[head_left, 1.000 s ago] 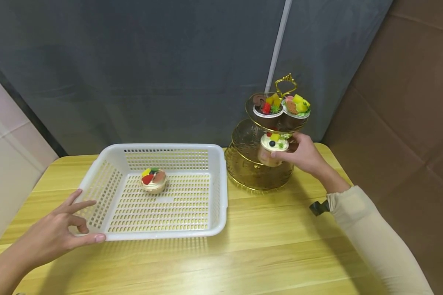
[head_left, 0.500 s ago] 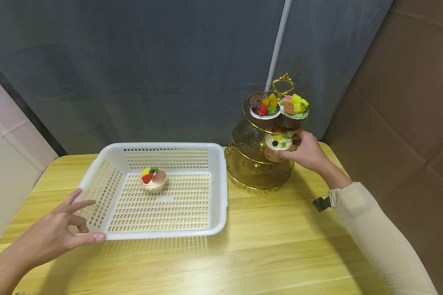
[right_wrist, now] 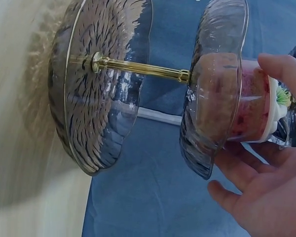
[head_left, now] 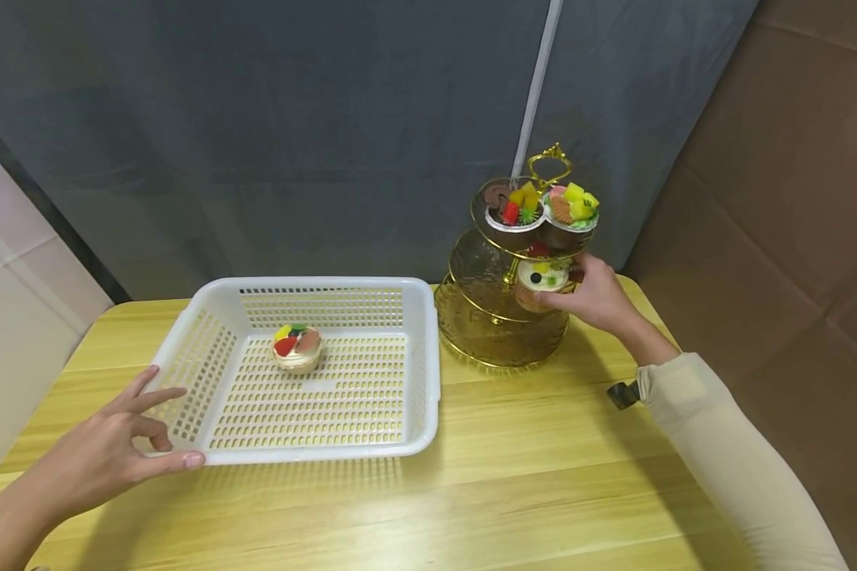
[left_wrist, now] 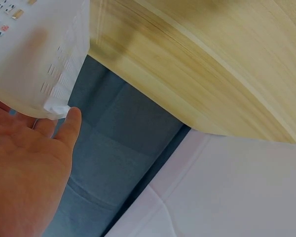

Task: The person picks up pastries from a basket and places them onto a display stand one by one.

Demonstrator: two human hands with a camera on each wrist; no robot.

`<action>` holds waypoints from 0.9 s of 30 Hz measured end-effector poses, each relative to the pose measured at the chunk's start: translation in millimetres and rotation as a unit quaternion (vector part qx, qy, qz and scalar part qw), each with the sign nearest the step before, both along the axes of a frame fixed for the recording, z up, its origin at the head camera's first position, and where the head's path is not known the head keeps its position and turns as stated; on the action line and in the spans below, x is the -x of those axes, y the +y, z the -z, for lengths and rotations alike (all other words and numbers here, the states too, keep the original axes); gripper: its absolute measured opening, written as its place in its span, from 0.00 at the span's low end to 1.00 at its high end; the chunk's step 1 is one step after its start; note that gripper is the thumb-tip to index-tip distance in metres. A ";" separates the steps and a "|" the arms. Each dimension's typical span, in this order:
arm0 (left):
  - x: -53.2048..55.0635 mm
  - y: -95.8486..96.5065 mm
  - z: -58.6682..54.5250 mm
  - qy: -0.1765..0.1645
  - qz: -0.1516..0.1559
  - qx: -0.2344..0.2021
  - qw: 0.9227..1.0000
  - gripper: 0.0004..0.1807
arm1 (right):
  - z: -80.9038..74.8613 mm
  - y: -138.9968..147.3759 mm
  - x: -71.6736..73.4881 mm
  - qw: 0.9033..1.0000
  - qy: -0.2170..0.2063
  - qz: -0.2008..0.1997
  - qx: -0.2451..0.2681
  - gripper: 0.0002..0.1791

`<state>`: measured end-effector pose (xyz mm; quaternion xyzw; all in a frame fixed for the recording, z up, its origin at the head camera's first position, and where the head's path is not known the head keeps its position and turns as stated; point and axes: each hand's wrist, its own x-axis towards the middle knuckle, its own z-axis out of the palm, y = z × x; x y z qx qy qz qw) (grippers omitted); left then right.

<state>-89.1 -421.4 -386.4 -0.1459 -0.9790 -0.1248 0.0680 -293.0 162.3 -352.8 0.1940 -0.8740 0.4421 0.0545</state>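
Note:
My right hand (head_left: 598, 297) holds a clear dessert cup (head_left: 543, 285) with white cream and fruit on top, thumb on one side and fingers on the other. In the right wrist view the cup (right_wrist: 256, 106) sits at the middle plate of a gold-trimmed three-tier cake stand (head_left: 464, 341); the plate's rim overlaps its lower part. My left hand (head_left: 110, 444) holds the near left corner of a white plastic basket (head_left: 421, 381), thumb at the front rim, other fingers over the left side. One fruit-topped cupcake (head_left: 297, 353) lies in the basket.
On the stand's top plate are two dark cups, one chocolate-topped fruit dessert (head_left: 514, 214) and one with yellow fruit (head_left: 573, 210). A gold handle (head_left: 551, 166) rises above them. The wooden table (head_left: 471, 492) backs onto a grey curtain (head_left: 328, 159); a brown cloth (head_left: 778, 238) hangs at right.
My right hand has moved slightly right and back with the cup, bringing it further under the top plate. The left hand and basket have stayed in place.

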 end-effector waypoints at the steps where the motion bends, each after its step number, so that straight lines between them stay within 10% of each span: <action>1: -0.1 0.0 0.1 -0.001 0.000 -0.001 1.000 0.20 | 0.1 0.2 0.2 1.000 0.000 -0.002 0.001 0.39; 27: 1.1 2.4 -0.8 -0.002 -0.012 0.002 1.000 0.20 | -47.6 22.3 -29.8 0.992 0.084 0.097 0.019 0.48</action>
